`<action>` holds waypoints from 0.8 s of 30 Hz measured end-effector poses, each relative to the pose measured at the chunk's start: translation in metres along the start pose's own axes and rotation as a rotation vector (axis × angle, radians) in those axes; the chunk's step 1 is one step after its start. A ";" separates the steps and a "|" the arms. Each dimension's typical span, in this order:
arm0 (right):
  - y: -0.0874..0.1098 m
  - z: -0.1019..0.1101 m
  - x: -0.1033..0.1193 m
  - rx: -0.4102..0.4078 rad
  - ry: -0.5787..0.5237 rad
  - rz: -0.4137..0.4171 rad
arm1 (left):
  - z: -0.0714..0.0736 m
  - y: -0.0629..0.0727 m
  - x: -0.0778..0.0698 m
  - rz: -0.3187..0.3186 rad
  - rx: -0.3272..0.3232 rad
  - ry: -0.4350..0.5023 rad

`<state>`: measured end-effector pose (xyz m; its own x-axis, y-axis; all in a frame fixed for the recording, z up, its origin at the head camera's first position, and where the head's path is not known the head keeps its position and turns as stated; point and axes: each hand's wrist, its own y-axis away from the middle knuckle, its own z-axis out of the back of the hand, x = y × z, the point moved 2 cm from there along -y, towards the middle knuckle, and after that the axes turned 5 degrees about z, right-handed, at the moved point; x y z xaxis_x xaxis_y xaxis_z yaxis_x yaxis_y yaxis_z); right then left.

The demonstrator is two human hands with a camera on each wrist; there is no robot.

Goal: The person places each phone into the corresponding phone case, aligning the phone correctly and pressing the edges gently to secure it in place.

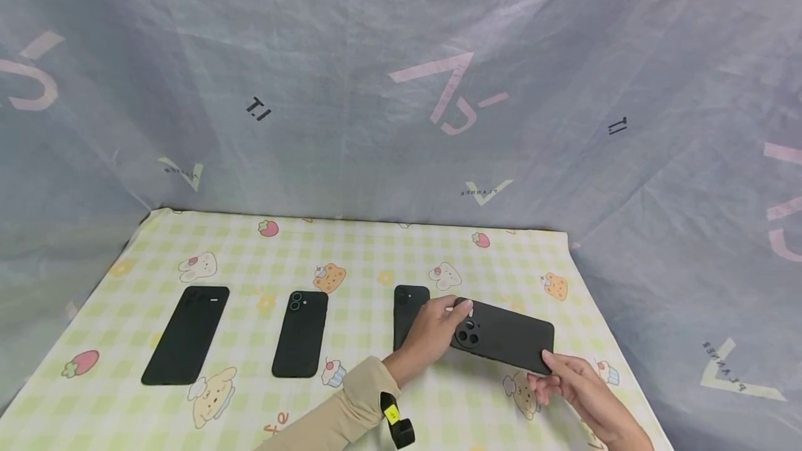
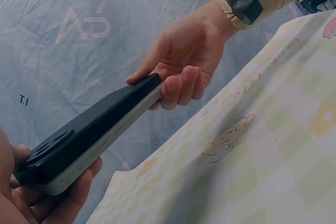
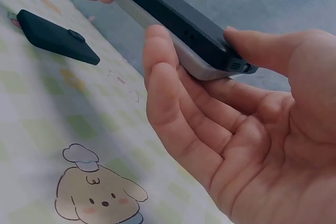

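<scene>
Both hands hold a light silver-edged phone (image 2: 100, 153) with a black phone case (image 1: 510, 333) over its back, raised above the table. My left hand (image 1: 426, 339) pinches the end with the round camera cutout, thumb on the case. At the opposite end my right hand (image 1: 585, 392) grips a corner, thumb on top and fingers underneath. In the right wrist view, the case (image 3: 184, 17) stands slightly off the silver phone body (image 3: 197, 66) at the right hand's corner. The left wrist view shows a narrow wedge between case and phone.
Three black phone-shaped pieces lie on the checked tablecloth (image 1: 357, 256): one at far left (image 1: 186, 336), one left of centre (image 1: 301, 339), one partly hidden behind my left hand (image 1: 409, 308). A grey printed cloth (image 1: 344, 89) hangs behind the table and at both sides.
</scene>
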<state>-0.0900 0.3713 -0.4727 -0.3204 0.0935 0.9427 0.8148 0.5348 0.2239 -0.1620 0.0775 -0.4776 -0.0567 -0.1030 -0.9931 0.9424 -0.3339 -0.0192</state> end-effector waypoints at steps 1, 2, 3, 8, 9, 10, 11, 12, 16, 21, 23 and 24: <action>0.000 -0.001 0.000 0.004 -0.011 -0.002 | 0.000 0.000 0.000 0.000 0.001 -0.002; 0.000 -0.001 0.000 0.004 -0.016 -0.003 | 0.001 0.000 -0.001 0.000 0.002 -0.004; 0.000 -0.001 -0.001 0.002 -0.016 0.000 | 0.001 0.000 -0.001 0.003 0.005 -0.004; -0.002 -0.001 -0.002 -0.040 0.017 0.003 | 0.001 0.000 -0.001 0.012 0.010 -0.001; -0.003 -0.001 -0.002 -0.044 0.021 -0.003 | 0.001 0.001 -0.001 0.015 0.009 -0.002; -0.004 0.000 -0.002 -0.047 0.021 -0.009 | 0.001 0.001 -0.001 0.019 0.007 -0.005; -0.004 0.000 -0.002 -0.046 0.022 -0.015 | 0.001 0.001 0.000 0.022 0.006 -0.006; -0.004 0.001 -0.002 -0.046 0.021 -0.021 | 0.001 0.001 0.000 0.025 0.006 -0.007; -0.005 0.002 -0.002 -0.034 0.014 -0.019 | 0.001 0.000 0.000 0.024 0.008 -0.002; -0.004 0.002 -0.001 -0.032 -0.004 -0.003 | 0.001 -0.001 -0.002 0.015 0.008 0.004; -0.004 0.001 -0.002 -0.036 -0.010 -0.001 | 0.001 -0.001 -0.002 0.014 0.008 0.004; -0.004 0.001 -0.002 -0.038 -0.012 -0.002 | 0.001 -0.001 -0.002 0.013 0.011 0.004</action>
<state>-0.0933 0.3698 -0.4758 -0.3281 0.1029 0.9390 0.8319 0.5024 0.2356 -0.1631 0.0774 -0.4755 -0.0433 -0.1041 -0.9936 0.9395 -0.3425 -0.0050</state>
